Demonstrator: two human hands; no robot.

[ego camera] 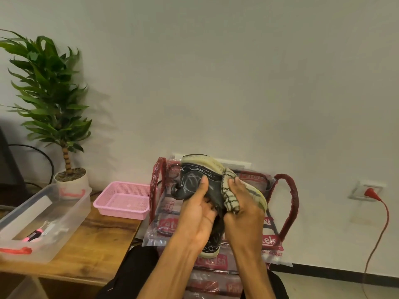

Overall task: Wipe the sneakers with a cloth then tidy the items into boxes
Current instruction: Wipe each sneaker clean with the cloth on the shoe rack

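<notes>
Black sneaker (194,186) with cream sole, held up sole outward in front of a plastic-wrapped red chair (287,203). Left hand (199,214) closed around the sneaker's black upper, thumb pressed flat on it. Right hand (241,203) closed on a cream checked cloth (230,195), pressing it against the sneaker beside the sole. Left of the chair, on a wooden table (90,251): pink basket (123,199), clear lidless box (71,214), potted plant (51,100)

My sneaker (194,186) is black with a cream sole; the cloth (230,194) against it is beige with dark checks. Left of the sneaker sit a pink basket (123,201) and a brown wooden worktop (90,249).
</notes>
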